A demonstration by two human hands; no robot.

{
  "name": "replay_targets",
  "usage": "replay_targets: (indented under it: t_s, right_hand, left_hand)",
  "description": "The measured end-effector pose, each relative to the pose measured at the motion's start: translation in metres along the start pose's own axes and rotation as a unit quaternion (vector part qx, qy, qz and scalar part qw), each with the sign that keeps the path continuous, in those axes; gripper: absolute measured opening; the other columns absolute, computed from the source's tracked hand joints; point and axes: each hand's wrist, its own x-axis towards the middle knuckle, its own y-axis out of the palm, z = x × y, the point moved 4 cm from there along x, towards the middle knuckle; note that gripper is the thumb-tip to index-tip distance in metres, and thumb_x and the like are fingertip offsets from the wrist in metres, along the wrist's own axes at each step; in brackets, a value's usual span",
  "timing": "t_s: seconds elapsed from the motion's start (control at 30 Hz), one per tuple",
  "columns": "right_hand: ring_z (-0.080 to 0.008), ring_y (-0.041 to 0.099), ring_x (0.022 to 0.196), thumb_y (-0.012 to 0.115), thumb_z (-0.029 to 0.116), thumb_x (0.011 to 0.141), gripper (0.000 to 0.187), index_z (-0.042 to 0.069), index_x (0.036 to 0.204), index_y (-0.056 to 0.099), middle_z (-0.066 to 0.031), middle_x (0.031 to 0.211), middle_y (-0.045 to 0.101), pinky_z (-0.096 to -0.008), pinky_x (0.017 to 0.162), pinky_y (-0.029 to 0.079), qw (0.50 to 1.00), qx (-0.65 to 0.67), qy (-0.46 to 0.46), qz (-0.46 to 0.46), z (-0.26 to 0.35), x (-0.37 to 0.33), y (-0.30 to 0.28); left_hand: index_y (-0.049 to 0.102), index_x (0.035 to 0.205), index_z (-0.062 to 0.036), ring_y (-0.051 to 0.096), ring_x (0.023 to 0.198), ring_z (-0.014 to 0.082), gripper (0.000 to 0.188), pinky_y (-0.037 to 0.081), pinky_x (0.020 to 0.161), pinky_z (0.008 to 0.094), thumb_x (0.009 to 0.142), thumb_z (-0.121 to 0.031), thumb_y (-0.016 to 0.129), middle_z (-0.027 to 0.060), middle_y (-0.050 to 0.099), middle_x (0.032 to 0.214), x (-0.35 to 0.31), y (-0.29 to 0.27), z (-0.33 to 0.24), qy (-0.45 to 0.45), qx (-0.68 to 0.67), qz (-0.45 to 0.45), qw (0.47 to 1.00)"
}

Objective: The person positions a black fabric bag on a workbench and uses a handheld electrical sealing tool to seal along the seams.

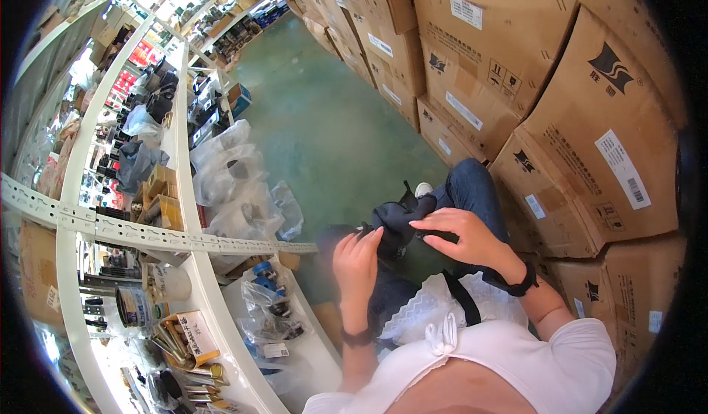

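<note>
A black cloth item with thin straps or loose ends (398,226) hangs in front of my body, above my knees. Its exact kind cannot be made out. My left hand (355,263) pinches its left edge between thumb and fingertips. At the opposite edge, my right hand (461,235) grips it with thumb and fingers closed, the other fingers stretched forward. Dark bands circle both my wrists. Below the hands, a black strap (461,297) crosses my white lace-edged clothing.
Tall stacks of cardboard cartons (494,38) line the right side. White metal shelving (184,148) stands close on the left, loaded with bagged and metal parts. Clear plastic bags (236,178) lie by its foot. A green floor (332,104) runs ahead between them.
</note>
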Motion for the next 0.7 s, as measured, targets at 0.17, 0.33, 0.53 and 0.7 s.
replay_targets:
  t_s: [0.17, 0.33, 0.53, 0.7]
  right_hand:
    - [-0.0278, 0.056, 0.084, 0.056, 0.015, 0.077, 0.026, 0.005, 0.100, 0.060, -0.0142, 0.092, 0.060, -0.0322, 0.076, 0.044, 0.995, 0.045, 0.085, -0.007, -0.033, 0.011, 0.015]
    - [-0.0280, 0.057, 0.081, 0.056, 0.013, 0.075, 0.022, 0.003, 0.094, 0.060, -0.0134, 0.087, 0.061, -0.0349, 0.073, 0.044, 1.000, -0.012, 0.016, -0.018, -0.013, -0.005, 0.011]
    - [-0.0254, 0.057, 0.078, 0.059, 0.013, 0.072, 0.025, 0.003, 0.095, 0.060, -0.0111, 0.081, 0.060, -0.0334, 0.070, 0.044, 0.992, -0.119, -0.021, -0.031, 0.024, -0.028, 0.002]
    - [-0.0267, 0.056, 0.081, 0.056, 0.014, 0.074, 0.028, 0.003, 0.099, 0.058, -0.0124, 0.085, 0.060, -0.0345, 0.072, 0.044, 0.993, -0.102, 0.064, -0.002, -0.028, -0.025, 0.036]
  left_hand:
    - [0.060, 0.094, -0.0062, 0.056, 0.074, 0.0233, 0.023, 0.043, 0.071, 0.0338, 0.073, -0.002, 0.053, 0.0073, 0.061, 0.085, -0.002, 0.032, 0.019, -0.016, -0.061, 0.005, 0.998]
    - [0.060, 0.095, -0.0060, 0.055, 0.070, 0.0228, 0.026, 0.042, 0.067, 0.0332, 0.070, -0.001, 0.053, 0.0067, 0.061, 0.086, 0.012, 0.017, 0.010, 0.037, -0.047, 0.001, 0.998]
    - [0.060, 0.094, -0.0053, 0.054, 0.071, 0.0229, 0.029, 0.043, 0.066, 0.0322, 0.066, -0.001, 0.054, 0.0066, 0.061, 0.088, 0.043, -0.016, -0.016, 0.124, -0.044, -0.035, 0.991]
    - [0.059, 0.093, -0.0053, 0.054, 0.073, 0.0241, 0.028, 0.043, 0.069, 0.0338, 0.066, -0.002, 0.052, 0.0074, 0.060, 0.087, 0.050, 0.038, 0.011, 0.124, -0.125, 0.039, 0.984]
